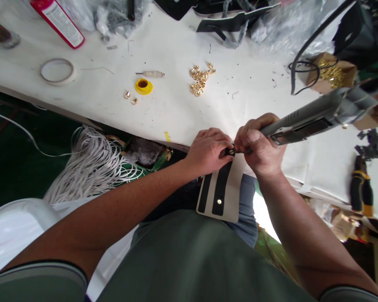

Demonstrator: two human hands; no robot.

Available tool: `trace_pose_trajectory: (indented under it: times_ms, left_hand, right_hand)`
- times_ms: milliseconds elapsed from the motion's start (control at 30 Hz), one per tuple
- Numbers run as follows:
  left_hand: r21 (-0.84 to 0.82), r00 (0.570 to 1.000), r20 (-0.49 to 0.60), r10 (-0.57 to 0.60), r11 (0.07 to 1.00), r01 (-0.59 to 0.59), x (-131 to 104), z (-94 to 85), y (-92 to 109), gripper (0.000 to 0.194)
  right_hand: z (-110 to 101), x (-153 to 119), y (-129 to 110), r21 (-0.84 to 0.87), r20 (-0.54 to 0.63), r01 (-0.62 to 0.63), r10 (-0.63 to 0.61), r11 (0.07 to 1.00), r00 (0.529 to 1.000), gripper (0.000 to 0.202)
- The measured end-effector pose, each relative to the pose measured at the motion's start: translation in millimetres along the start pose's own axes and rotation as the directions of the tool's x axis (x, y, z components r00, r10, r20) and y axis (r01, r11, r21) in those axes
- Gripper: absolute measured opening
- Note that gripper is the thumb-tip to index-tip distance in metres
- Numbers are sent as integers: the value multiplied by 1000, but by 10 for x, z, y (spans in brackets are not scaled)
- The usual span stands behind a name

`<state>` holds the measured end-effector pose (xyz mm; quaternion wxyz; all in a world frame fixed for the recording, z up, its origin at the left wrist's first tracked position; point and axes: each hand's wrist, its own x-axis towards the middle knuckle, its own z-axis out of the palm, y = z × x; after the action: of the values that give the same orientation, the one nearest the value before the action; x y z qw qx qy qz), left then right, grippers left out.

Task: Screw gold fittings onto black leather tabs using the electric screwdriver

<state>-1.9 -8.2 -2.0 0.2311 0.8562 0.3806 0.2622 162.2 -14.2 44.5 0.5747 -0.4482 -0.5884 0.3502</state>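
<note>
My right hand [261, 144] is wrapped round the front end of a grey power screwdriver [305, 121], whose body slants up to the right. Its tip meets a small gold fitting on a black strap [222, 184]. That strap lies along a beige panel [234, 197], beside a second black strip, and has a round gold stud [219, 201] near its lower end. My left hand [210, 152] pinches the strap's upper end next to the tip. The panel's lower part hangs past the table edge over my lap.
On the white table [176, 117] are gold fittings [200, 79], a yellow ring-shaped piece [143, 86], an awl-like tool [153, 74], a tape roll [57, 71] and a red bottle [61, 23]. Pliers [361, 186] lie right. White cords [91, 167] hang left.
</note>
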Motion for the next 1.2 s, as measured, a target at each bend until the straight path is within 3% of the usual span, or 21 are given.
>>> trace_pose_trajectory:
  times_ms: [200,700,867,1033,1200]
  left_hand:
    - [-9,999,34,-8,1000,8,22,-18,1,20]
    - [29,999,35,-22,999,21,9,-3,0,23]
    - [42,999,31,-22,999,21,11,-10,7,25]
    - [14,999,43,-25,1000,25,15,-33,22,20]
    - [7,1000,23,-21,1000,21,8,-31,19,25]
  right_hand:
    - [40,35,-23,107,29,-29,26,994,999,51]
    - [-61,45,25,101,165,-37,20,994,986,40]
    - [-82,28,20,65,148,-22,12,998,989,38]
    - [-88,18,-23,6,120,-85,84,996,989,46]
    - [-64,39,-92,150,40,-46,40,988,998,47]
